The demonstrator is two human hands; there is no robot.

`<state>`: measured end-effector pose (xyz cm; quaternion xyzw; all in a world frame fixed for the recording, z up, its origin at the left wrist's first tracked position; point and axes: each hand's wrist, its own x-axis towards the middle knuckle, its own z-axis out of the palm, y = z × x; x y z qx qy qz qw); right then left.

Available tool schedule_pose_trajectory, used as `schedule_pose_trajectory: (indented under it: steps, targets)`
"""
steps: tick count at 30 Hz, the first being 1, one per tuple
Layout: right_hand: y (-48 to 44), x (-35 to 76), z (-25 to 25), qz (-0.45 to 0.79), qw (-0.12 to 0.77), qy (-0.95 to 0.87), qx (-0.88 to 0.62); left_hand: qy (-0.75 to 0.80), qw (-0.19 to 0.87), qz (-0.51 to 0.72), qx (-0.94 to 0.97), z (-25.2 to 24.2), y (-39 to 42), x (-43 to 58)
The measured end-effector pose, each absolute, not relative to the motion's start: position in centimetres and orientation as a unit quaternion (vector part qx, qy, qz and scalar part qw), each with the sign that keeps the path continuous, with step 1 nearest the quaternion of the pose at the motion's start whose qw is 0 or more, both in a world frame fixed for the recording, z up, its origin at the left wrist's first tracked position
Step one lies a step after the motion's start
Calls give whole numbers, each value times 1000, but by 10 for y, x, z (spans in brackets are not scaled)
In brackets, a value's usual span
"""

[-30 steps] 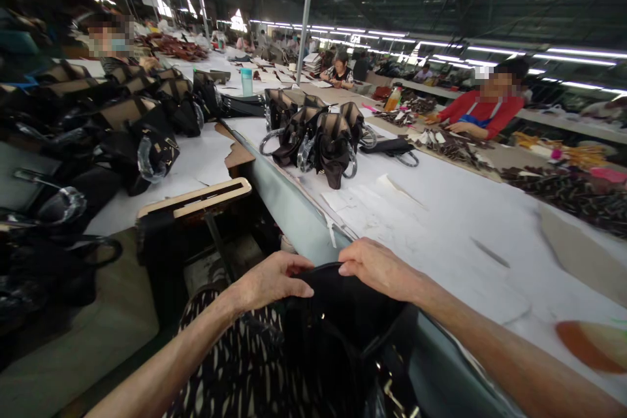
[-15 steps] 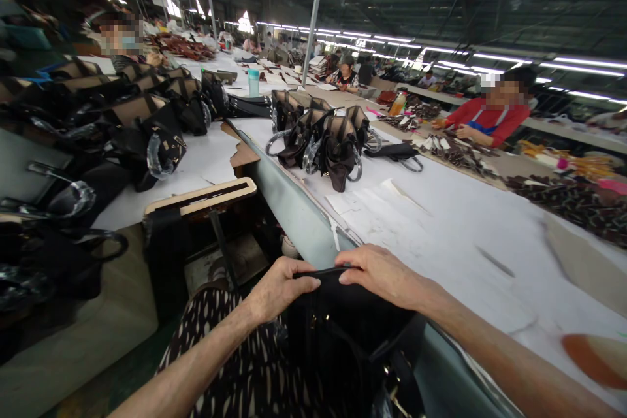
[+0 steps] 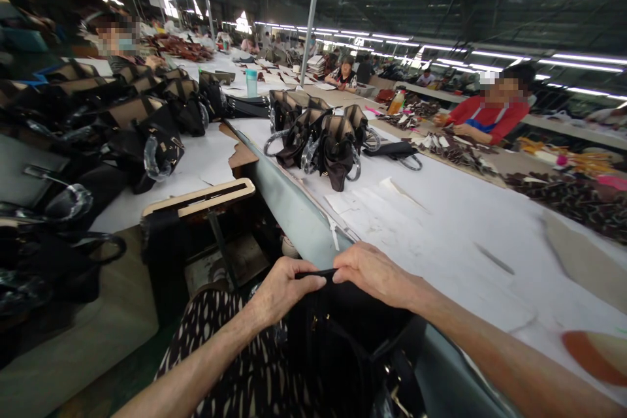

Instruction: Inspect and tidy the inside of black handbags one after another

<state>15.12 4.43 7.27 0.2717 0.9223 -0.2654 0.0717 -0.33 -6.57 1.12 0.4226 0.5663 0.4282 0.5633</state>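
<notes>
A black handbag rests on my lap against the table edge, its top rim toward the table. My left hand pinches that rim between thumb and fingers. Close beside it, my right hand grips the same rim, the two thumbs only a short gap apart. Gold-coloured metal fittings show on the bag's lower part, near the bottom of the view. The inside of the bag is too dark to make out.
Several black handbags with plastic-wrapped handles stand on the white table. More bags crowd the left. A narrow wooden-topped frame stands left of my knees. A co-worker in red sits across, beside piles of dark pieces.
My right hand has shifted slightly left along the rim, closer to my left thumb. The fingers of my right hand have closed into a tighter pinch.
</notes>
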Motion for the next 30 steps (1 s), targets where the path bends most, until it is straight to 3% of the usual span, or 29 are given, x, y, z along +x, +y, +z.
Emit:
schedule_pose_trajectory:
  steps: [14, 30]
  targets:
    - [66, 192, 93, -263, 125, 905, 310, 582, 567, 424, 400, 20, -67, -10]
    - [62, 222, 91, -224, 78, 920, 311, 580, 582, 416, 391, 25, -81, -14]
